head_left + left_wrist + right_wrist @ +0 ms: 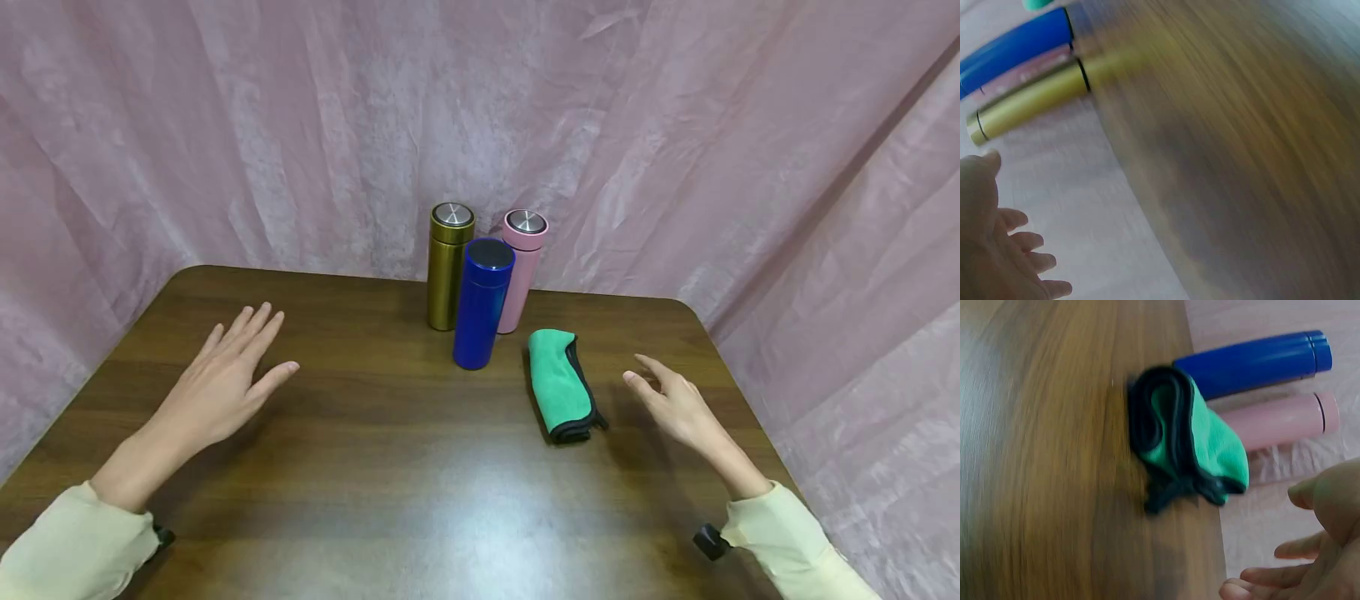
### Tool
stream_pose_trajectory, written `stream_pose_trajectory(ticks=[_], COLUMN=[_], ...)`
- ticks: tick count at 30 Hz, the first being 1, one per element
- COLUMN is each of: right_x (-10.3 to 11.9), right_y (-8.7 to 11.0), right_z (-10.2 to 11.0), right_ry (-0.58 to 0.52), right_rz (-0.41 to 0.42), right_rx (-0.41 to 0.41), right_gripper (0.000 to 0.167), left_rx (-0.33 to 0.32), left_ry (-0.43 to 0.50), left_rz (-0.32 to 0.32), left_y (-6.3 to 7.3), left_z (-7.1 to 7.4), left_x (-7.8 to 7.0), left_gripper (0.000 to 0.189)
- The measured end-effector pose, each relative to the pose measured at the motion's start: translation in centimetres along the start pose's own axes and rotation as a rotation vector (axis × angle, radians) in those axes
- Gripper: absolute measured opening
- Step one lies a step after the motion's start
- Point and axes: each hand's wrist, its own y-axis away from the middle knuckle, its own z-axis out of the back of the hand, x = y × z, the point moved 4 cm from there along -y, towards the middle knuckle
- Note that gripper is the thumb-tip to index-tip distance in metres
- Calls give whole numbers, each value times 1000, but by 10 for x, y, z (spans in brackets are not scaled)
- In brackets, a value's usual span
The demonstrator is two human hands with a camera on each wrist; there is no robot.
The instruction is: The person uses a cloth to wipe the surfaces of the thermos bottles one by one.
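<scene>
My left hand [217, 387] hovers over the left part of the table, fingers straight and spread, holding nothing. To the right of the folded green cloth [558, 383] is my right hand [678, 404], its fingers loosely extended with nothing in them. The cloth has black edging and lies rolled over on itself. Behind it three bottles stand upright close together: a blue bottle [483, 308] in front, a gold bottle [446, 275] behind to the left and a pink bottle [521, 275] behind to the right. The blue one partly hides the pink one.
The brown wooden table [360, 475] has rounded far corners. A pink curtain [315, 125] hangs right behind its far edge and along the right side. Dark wrist devices show under both pale sleeves [780, 533].
</scene>
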Motion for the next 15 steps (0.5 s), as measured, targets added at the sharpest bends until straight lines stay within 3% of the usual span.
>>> stream_pose_trajectory(ticks=[4,9,15], right_x=[8,19,31], right_y=[-3,-7,-18], right_z=[-8,-21,-34], right_ry=[-41,-65,-55], right_rz=[-32,-54,-55], right_rx=[4,24,32], right_gripper=[74,76,72], left_rx=[-51,-121,-129], left_ry=[60,173,315], left_rz=[-31,-26,2], left_y=[-15,-33,-55], left_z=[-9,-20,-34], left_x=[-24,-52,-75], left_gripper=[77,66,62])
